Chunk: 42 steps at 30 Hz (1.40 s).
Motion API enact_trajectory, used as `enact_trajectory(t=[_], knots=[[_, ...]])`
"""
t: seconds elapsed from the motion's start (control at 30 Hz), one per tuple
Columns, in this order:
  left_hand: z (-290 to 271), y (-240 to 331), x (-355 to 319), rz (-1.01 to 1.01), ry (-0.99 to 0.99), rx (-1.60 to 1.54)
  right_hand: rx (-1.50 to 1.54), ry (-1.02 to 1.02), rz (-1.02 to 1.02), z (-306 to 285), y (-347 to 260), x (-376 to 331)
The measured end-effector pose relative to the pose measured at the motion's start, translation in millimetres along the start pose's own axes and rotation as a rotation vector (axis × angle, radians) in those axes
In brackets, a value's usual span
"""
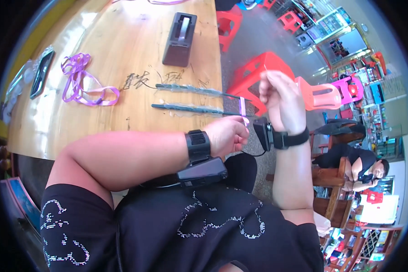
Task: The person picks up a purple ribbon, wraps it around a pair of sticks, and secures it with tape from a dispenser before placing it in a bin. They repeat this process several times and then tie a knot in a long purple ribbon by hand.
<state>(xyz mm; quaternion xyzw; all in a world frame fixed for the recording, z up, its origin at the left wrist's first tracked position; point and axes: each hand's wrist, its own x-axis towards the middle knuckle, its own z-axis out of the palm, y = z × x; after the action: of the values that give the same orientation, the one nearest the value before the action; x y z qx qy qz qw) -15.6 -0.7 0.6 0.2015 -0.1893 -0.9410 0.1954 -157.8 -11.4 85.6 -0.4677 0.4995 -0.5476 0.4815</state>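
Note:
Two slim dark green rods [186,109] lie side by side on the wooden table [140,122], their middles covered in clear, wrinkled film or glue. Their right ends jut past the table's edge, where a narrow purple ribbon [242,106] crosses both. Just below that crossing, my left hand [230,135] is closed, with the ribbon's lower end at its fingertips. My right hand [283,97] is raised to the right of the rod ends, fingers curled together. A thin pale line shows at its fingertips, too fine to name.
A loose purple ribbon [79,81] lies on the table's left, beside a dark phone [42,75]. Farther back stands a black tape dispenser [180,41]. Beyond the right edge are a red stool [258,72] and a pink chair [319,96]. Another person [360,165] sits at right.

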Motion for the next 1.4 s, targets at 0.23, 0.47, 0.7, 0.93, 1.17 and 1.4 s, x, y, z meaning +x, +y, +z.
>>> enact_trajectory(t=[0.23, 0.47, 0.7, 0.93, 1.17, 1.4], knots=[[4, -6, 5, 0.007, 0.049, -0.033, -0.157, -0.112, 0.237, 76, 16, 94], [3, -12, 14, -0.005, 0.056, -0.001, -0.206, -0.052, 0.377, 119, 35, 119], [2, -10, 15, 0.008, 0.011, 0.01, -0.065, -0.037, 0.077, 126, 29, 97], [3, -15, 14, 0.027, 0.065, 0.057, -0.169, -0.165, 0.336, 118, 35, 77], [-6, -21, 24, -0.002, 0.002, -0.008, -0.413, -0.26, 0.354, 110, 40, 81], [-2, -8, 10, 0.01, 0.008, 0.034, -0.651, -0.441, 0.104, 54, -10, 68]])
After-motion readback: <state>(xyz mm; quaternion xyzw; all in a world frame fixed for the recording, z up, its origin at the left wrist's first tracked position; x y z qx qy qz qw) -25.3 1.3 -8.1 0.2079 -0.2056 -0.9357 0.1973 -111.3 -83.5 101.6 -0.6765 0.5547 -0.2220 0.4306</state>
